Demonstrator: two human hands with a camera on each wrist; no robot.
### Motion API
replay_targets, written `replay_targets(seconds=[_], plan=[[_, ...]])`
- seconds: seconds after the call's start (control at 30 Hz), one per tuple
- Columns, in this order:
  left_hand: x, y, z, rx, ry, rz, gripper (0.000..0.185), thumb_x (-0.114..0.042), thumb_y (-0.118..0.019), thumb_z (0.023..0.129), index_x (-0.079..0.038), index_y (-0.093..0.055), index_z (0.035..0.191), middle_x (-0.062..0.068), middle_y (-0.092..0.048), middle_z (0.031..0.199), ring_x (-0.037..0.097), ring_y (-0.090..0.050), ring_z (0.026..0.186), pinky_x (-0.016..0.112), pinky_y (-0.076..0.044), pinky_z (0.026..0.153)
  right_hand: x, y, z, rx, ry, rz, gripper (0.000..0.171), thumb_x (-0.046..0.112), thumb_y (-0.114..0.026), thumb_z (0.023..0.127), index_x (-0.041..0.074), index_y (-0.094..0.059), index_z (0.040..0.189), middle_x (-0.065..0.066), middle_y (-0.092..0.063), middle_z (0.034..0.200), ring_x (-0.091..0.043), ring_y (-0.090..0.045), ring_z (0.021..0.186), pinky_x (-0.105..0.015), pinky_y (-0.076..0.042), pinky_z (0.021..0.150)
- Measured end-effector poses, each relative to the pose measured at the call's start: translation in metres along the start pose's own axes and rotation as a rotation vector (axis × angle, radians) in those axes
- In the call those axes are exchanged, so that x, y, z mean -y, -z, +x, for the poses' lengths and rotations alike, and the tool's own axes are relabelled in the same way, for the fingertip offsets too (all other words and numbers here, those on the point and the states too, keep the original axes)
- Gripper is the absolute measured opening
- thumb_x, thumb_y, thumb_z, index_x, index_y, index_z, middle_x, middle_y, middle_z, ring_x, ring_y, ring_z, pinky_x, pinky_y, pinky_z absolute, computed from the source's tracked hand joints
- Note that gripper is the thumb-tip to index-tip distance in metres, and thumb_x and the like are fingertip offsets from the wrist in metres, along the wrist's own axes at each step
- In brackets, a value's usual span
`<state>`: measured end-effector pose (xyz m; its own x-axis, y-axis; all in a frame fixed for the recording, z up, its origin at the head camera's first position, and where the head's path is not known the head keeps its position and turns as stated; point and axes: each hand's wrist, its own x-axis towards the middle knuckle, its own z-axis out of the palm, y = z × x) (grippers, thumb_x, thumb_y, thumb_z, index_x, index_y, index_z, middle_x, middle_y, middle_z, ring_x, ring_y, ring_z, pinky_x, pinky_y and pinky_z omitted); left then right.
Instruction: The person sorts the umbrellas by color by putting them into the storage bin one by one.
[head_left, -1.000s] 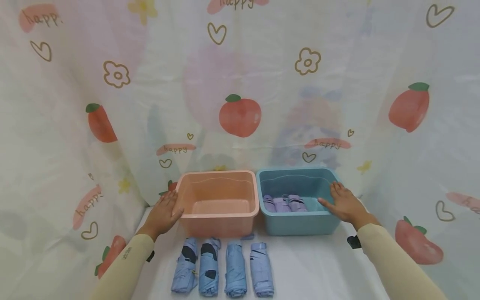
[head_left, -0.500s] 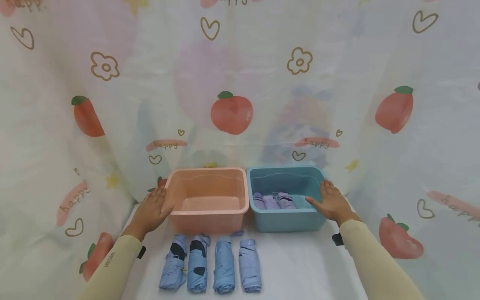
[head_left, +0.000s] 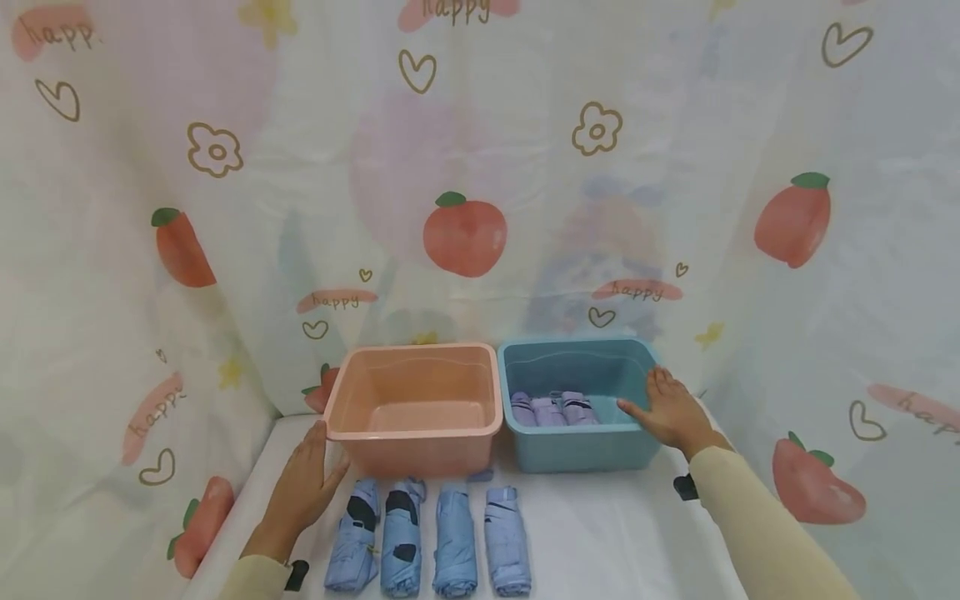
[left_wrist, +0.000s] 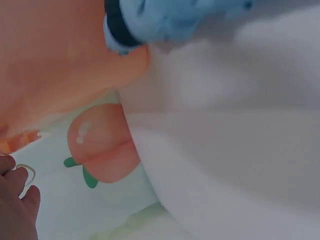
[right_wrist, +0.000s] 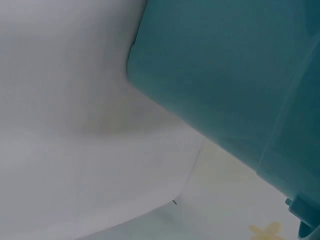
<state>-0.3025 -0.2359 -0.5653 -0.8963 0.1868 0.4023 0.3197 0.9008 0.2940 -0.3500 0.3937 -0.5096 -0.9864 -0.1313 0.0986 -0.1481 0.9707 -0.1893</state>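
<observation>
My right hand (head_left: 675, 412) lies along the right rim of a teal plastic basin (head_left: 588, 450), fingers straight and thumb held apart. Inside that basin are 3 lilac folded umbrellas (head_left: 547, 412). Just off the front left corner of a peach basin (head_left: 420, 454), my left hand (head_left: 297, 487) has straight fingers and holds nothing. Closest to it is a rolled blue umbrella (head_left: 352, 542) with a black patch, the leftmost in a row of several. The right wrist view shows the teal basin's outer wall (right_wrist: 215, 75); the hand is out of sight there.
The two basins stand side by side at the back of the white table (head_left: 600, 533). Behind and beside them hangs a printed curtain (head_left: 540, 167). A small blue piece (head_left: 481, 476) lies at the peach basin's front edge. The rightmost umbrella (head_left: 507, 542) lies before the basins' meeting point.
My left hand has come away from the peach basin's left rim and drawn back toward me. My right hand stays at the teal rim. The head view has shifted slightly.
</observation>
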Motion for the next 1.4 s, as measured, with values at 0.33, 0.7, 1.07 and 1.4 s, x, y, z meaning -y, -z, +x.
replay_targets(seconds=[0.33, 0.7, 1.07, 1.4], plan=[[-0.011, -0.022, -0.050, 0.155, 0.174, -0.071, 0.076, -0.034, -0.063, 0.093, -0.003, -0.027, 0.152, 0.030, -0.027, 0.151, 0.052, -0.048, 0.121, 0.062, -0.047, 0.084, 0.001, -0.001, 0.001, 0.001, -0.012, -0.005, 0.102, 0.065, -0.040, 0.095, -0.021, -0.013, 0.145, -0.039, -0.007, 0.152, -0.051, -0.005, 0.141, -0.060, -0.004, 0.112], [-0.007, -0.039, -0.070, 0.443, 0.426, -0.340, 0.064, -0.054, -0.070, 0.082, -0.009, -0.064, 0.129, 0.018, -0.061, 0.119, 0.034, -0.062, 0.099, 0.054, -0.052, 0.082, -0.001, -0.003, 0.001, 0.006, -0.002, -0.008, 0.106, 0.070, -0.034, 0.094, -0.021, -0.014, 0.144, -0.039, -0.008, 0.152, -0.052, -0.006, 0.140, -0.061, -0.005, 0.112], [-0.009, -0.046, -0.061, 0.564, 0.367, -0.422, 0.066, -0.048, -0.077, 0.077, -0.020, -0.061, 0.135, 0.021, -0.057, 0.132, 0.048, -0.053, 0.116, 0.064, -0.043, 0.090, -0.003, -0.005, 0.002, -0.004, 0.009, -0.035, 0.101, 0.066, -0.036, 0.096, -0.021, -0.016, 0.144, -0.039, -0.010, 0.151, -0.052, -0.008, 0.140, -0.060, -0.006, 0.112], [-0.002, -0.041, -0.062, 0.517, 0.514, -0.666, 0.067, -0.026, -0.083, 0.072, -0.014, -0.061, 0.134, 0.025, -0.051, 0.137, 0.048, -0.051, 0.118, 0.063, -0.041, 0.093, -0.002, -0.003, 0.003, 0.014, 0.003, -0.041, 0.104, 0.070, -0.031, 0.095, -0.020, -0.016, 0.144, -0.040, -0.010, 0.151, -0.053, -0.007, 0.140, -0.060, -0.004, 0.112]])
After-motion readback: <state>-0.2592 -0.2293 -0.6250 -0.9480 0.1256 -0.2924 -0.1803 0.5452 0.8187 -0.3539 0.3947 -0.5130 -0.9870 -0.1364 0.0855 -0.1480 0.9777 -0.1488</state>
